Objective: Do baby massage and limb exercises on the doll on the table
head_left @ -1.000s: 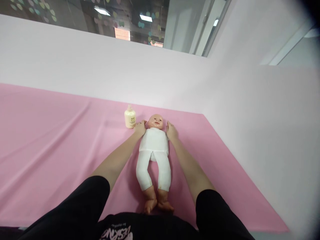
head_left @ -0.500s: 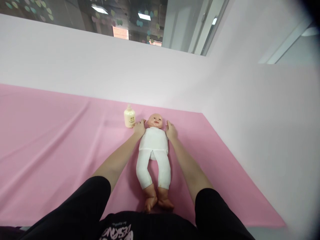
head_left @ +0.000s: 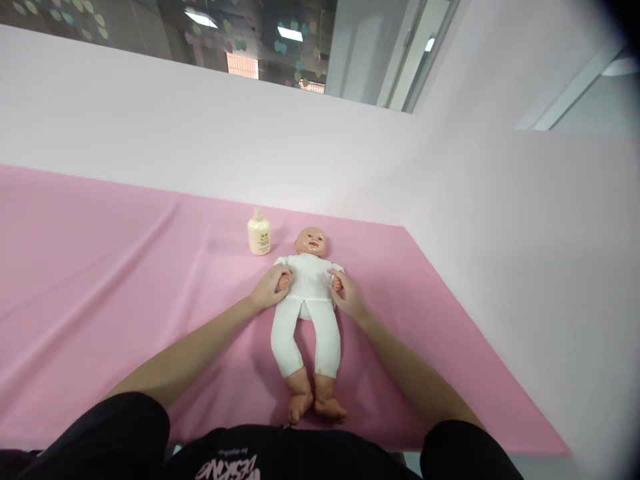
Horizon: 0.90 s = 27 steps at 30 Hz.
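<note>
A baby doll (head_left: 311,279) in a white top and white trousers lies on its back, head toward the wall and bare feet toward me. My left hand (head_left: 271,288) is closed around the doll's arm on the left, and the doll's small hand (head_left: 284,282) shows between my thumb and fingers. On the other side my right hand (head_left: 349,295) grips the doll's other arm near its hand (head_left: 337,285). Both doll arms are bent down beside its body. A cream pump bottle (head_left: 259,235) stands upright left of the doll's head, apart from my hands.
Under the doll is a pink sheet (head_left: 120,287) with long creases on the left. White walls (head_left: 200,133) rise behind and at the right (head_left: 525,253). A window (head_left: 280,47) with heart-shaped stickers is set in the back wall.
Both my hands have come down toward me from beside the doll's head, bringing the doll's arms down to its sides. The bottle and the doll's body have stayed in place.
</note>
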Each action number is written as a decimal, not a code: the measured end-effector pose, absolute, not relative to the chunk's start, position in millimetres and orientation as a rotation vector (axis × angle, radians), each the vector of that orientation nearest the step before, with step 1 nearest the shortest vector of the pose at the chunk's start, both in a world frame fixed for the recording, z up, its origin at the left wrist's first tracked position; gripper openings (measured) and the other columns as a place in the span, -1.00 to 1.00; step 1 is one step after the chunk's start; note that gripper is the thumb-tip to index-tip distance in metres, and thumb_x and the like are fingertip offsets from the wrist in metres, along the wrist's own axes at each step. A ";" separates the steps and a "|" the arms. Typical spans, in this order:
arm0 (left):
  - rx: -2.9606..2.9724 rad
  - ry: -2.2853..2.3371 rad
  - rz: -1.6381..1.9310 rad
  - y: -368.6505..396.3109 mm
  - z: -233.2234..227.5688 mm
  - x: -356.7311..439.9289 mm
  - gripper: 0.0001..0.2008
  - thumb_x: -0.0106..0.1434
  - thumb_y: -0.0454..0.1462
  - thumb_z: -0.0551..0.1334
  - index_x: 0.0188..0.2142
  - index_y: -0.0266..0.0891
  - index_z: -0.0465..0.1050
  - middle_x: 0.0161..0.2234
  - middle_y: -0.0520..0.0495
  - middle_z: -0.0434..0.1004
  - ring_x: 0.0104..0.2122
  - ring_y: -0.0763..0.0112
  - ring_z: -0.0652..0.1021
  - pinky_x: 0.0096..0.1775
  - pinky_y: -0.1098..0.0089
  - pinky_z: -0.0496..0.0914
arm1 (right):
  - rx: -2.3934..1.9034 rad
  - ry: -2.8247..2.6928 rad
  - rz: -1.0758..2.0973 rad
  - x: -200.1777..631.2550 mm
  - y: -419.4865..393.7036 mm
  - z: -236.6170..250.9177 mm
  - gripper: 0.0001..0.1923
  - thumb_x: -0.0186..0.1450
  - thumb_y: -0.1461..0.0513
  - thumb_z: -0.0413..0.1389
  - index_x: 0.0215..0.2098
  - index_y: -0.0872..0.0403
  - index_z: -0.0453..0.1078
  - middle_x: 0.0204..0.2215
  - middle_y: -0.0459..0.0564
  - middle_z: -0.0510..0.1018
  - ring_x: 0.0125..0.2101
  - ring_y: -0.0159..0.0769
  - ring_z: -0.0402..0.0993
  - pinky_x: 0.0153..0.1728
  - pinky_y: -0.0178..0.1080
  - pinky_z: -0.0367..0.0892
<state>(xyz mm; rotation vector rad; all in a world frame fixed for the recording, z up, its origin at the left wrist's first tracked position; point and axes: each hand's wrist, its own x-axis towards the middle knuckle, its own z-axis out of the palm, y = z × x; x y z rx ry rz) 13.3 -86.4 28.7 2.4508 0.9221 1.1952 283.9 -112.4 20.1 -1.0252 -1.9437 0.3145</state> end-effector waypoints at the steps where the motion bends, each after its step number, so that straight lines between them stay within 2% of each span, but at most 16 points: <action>1: 2.490 0.888 1.131 -90.2 28.7 13.0 -0.70 0.08 -0.38 0.11 -0.15 -0.17 0.23 -0.10 -0.13 0.43 0.00 0.22 0.42 0.06 0.12 0.30 | -1.005 -2.003 0.268 283.5 -116.2 19.8 -0.53 0.26 0.31 -0.05 0.15 0.02 0.19 -0.01 0.04 0.46 0.06 -0.21 0.36 0.19 0.01 0.18; 4: 2.588 0.851 1.037 -94.4 25.8 14.7 -0.72 0.09 -0.39 0.09 -0.16 -0.17 0.25 -0.06 -0.14 0.45 0.10 0.18 0.36 0.20 0.00 0.11 | -0.954 -2.132 0.125 280.1 -120.3 17.7 -0.51 0.22 0.38 -0.07 0.12 0.05 0.23 0.05 0.05 0.42 0.16 -0.19 0.25 0.26 0.06 0.03; 6: 2.611 0.861 1.038 -93.7 22.8 15.9 -0.72 0.10 -0.39 0.08 -0.16 -0.18 0.26 -0.07 -0.15 0.45 0.11 0.18 0.36 0.22 -0.02 0.06 | -0.953 -2.167 0.081 277.6 -120.1 16.2 -0.51 0.22 0.39 -0.08 0.12 0.07 0.24 0.05 0.06 0.43 0.17 -0.20 0.23 0.25 0.06 0.04; 11: 2.613 0.834 1.041 -91.4 21.4 16.8 -0.72 0.15 -0.36 0.08 -0.12 -0.19 0.26 -0.07 -0.16 0.45 0.09 0.19 0.37 0.22 -0.01 0.07 | -0.943 -2.191 0.043 277.3 -118.4 15.9 -0.51 0.24 0.38 -0.09 0.14 0.08 0.22 0.04 0.07 0.43 0.15 -0.22 0.26 0.25 0.04 0.05; 14: 2.516 0.896 1.105 -87.9 26.2 21.7 -0.69 0.24 -0.34 0.02 -0.01 -0.22 0.22 -0.04 -0.20 0.40 0.03 0.21 0.39 0.15 0.04 0.20 | -0.972 -2.150 0.047 279.4 -112.3 16.3 -0.51 0.30 0.33 -0.12 0.20 0.04 0.14 0.08 0.08 0.39 0.15 -0.21 0.24 0.22 0.03 0.10; 17: 2.308 1.089 1.279 -73.3 31.3 31.4 -0.60 0.29 -0.32 -0.02 0.12 -0.27 0.10 0.01 -0.26 0.33 0.03 0.21 0.38 0.09 0.10 0.27 | -1.056 -2.051 0.078 278.6 -96.3 18.1 -0.48 0.35 0.26 -0.15 0.27 0.02 0.01 0.16 0.10 0.29 0.19 -0.18 0.17 0.18 0.02 0.18; 21: 2.101 1.271 1.495 -34.9 34.4 44.4 -0.47 0.29 -0.32 0.00 0.23 -0.32 -0.09 0.13 -0.33 0.19 0.17 0.16 0.24 0.17 0.06 0.14 | -1.142 -1.817 0.118 273.6 -61.1 25.4 -0.44 0.37 0.21 -0.17 0.32 0.03 -0.12 0.17 0.14 0.25 0.17 -0.18 0.19 0.17 0.00 0.18; 24: 2.013 1.401 1.600 -6.9 34.1 49.1 -0.42 0.27 -0.33 0.05 0.24 -0.37 -0.11 0.17 -0.39 0.11 0.23 0.12 0.15 0.21 0.08 0.08 | -1.136 -1.602 0.112 273.0 -33.1 30.9 -0.40 0.35 0.19 -0.13 0.32 0.06 -0.18 0.15 0.18 0.22 0.18 -0.20 0.17 0.18 -0.03 0.16; 27: 2.050 1.503 1.569 9.1 32.5 49.2 -0.41 0.24 -0.38 0.04 0.24 -0.38 -0.08 0.18 -0.39 0.11 0.23 0.09 0.14 0.21 0.07 0.09 | -1.167 -1.524 0.130 277.7 -12.3 31.5 -0.40 0.32 0.21 -0.09 0.29 0.08 -0.13 0.14 0.21 0.21 0.17 -0.23 0.20 0.16 -0.08 0.17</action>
